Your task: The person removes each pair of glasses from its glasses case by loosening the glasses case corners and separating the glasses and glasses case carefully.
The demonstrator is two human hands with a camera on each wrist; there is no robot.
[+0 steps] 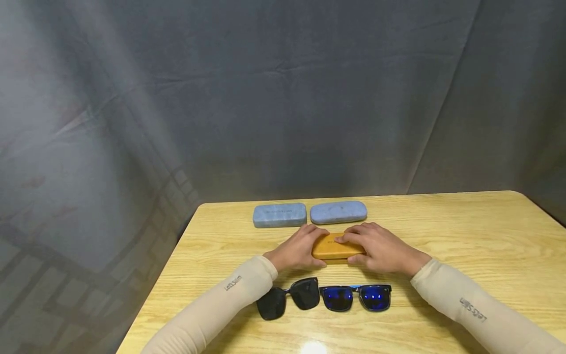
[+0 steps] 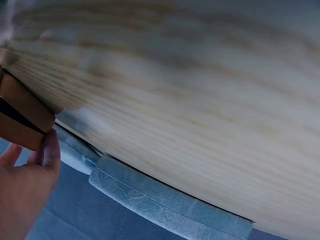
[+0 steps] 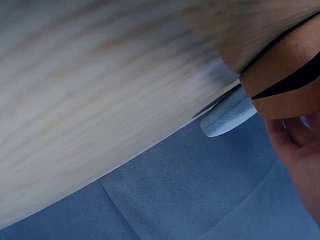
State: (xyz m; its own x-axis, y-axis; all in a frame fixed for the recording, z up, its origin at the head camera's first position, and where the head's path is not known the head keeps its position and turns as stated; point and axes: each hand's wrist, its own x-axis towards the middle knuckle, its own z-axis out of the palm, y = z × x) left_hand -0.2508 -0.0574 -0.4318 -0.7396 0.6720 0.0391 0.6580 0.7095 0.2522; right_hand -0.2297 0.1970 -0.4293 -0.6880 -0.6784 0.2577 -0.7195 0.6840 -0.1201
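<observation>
A tan-orange glasses case [image 1: 338, 250] lies on the table between both hands. My left hand [image 1: 295, 250] grips its left end, thumb at the near edge and fingers along the far side. At the other end, my right hand [image 1: 383, 250] holds it, with a finger over the lid and the thumb low at the front. A dark gap runs between lid and base of the case [image 2: 22, 107] in the left wrist view, and the same gap shows on the case [image 3: 285, 75] in the right wrist view, so the lid is slightly raised. The case's inside is hidden.
Behind it lie a grey-blue glasses case [image 1: 280, 216] and a periwinkle one [image 1: 338, 212], both closed. Nearer me are black sunglasses [image 1: 305, 294], partly covered by the left sleeve, and sunglasses with blue lenses [image 1: 375, 298]. Grey cloth [image 1: 309, 123] hangs behind the wooden table [image 1: 464, 236].
</observation>
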